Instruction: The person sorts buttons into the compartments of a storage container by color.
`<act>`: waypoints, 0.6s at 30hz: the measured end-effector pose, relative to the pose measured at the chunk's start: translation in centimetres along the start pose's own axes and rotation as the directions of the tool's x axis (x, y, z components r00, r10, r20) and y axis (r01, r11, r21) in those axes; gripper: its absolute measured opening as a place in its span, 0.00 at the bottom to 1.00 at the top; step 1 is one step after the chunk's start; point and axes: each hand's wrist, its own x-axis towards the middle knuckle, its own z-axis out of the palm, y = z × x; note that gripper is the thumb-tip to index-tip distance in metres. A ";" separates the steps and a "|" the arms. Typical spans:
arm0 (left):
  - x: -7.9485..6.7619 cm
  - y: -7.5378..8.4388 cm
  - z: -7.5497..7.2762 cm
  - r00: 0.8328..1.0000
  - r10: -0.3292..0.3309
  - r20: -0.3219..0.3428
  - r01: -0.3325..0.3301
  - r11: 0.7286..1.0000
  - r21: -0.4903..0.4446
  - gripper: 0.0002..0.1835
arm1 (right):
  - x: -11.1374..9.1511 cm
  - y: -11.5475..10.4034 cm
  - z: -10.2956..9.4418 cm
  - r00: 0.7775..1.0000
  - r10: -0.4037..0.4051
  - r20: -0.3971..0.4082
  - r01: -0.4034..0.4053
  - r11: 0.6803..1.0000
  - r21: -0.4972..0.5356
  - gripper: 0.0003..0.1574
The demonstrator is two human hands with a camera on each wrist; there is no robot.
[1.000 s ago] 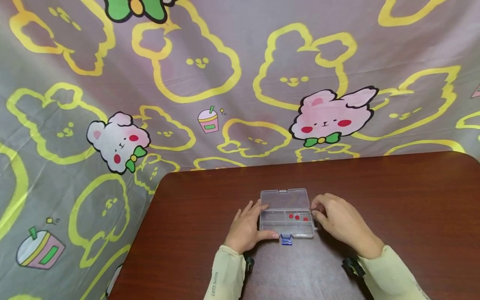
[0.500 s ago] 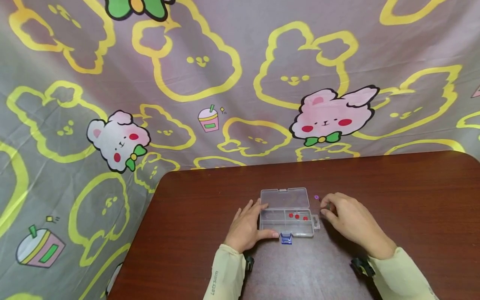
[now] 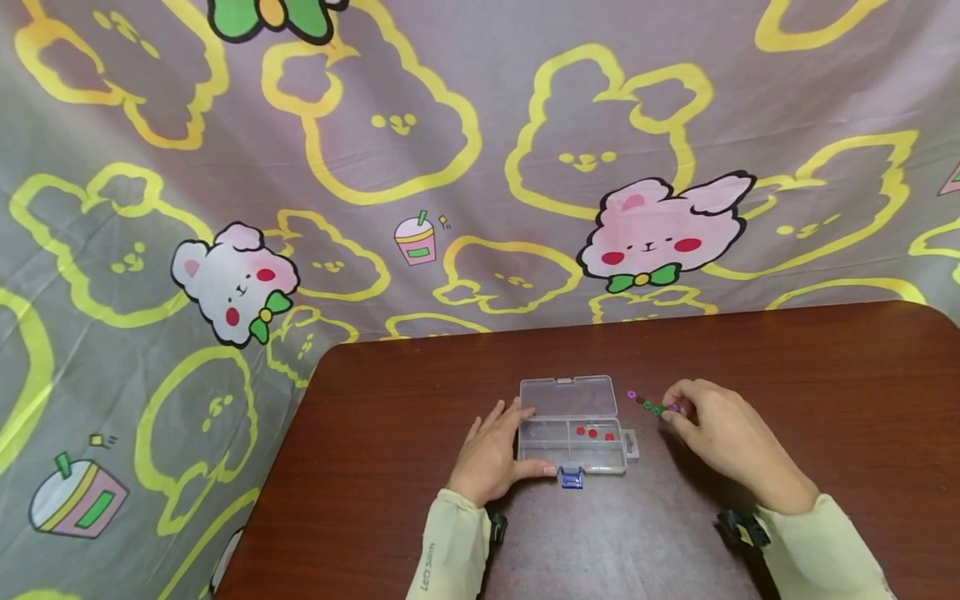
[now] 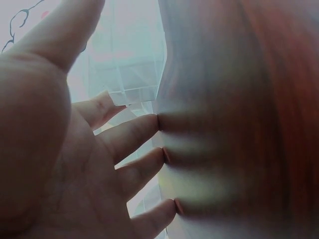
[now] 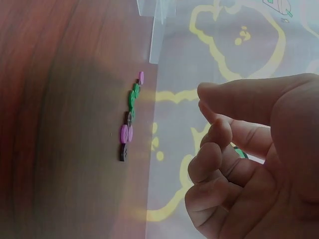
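A clear plastic compartment box (image 3: 596,460) lies with its lid (image 3: 567,396) raised at the back and a blue latch (image 3: 572,477) at the front. Several red buttons (image 3: 592,433) lie in its back right compartment. My left hand (image 3: 487,454) rests against the box's left side, fingers spread, thumb at the front edge. Right of the box my right hand (image 3: 723,425) hovers by a row of purple, green and dark buttons (image 5: 131,98). Its fingers are loosely bent, with a gap between thumb and index finger in the head view. Nothing shows in its grasp.
The brown wooden table (image 3: 405,417) reaches back to a patterned cloth (image 3: 495,200) that hangs behind and at the left. A clear hanging tab (image 3: 632,444) sticks out from the box's right side.
My right hand has moved right, away from the box's edge, uncovering the tab and more of the row of buttons. My left hand and the box have stayed in place.
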 end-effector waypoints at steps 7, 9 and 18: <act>0.0 0.1 -0.1 1.000 -0.011 0.009 0.011 1.000 -0.006 0.48 | -0.1 0.7 0.0 0.999 0.018 0.026 -0.018 1.000 0.001 0.07; 0.0 0.0 -0.1 1.000 -0.011 0.008 0.011 1.000 -0.006 0.48 | -0.2 1.0 -0.1 0.999 0.024 0.035 -0.024 1.000 0.003 0.07; 0.1 -0.1 -0.1 1.000 -0.007 0.011 0.007 1.000 -0.025 0.48 | -0.1 2.0 0.2 0.999 0.005 0.050 -0.005 1.000 -0.012 0.12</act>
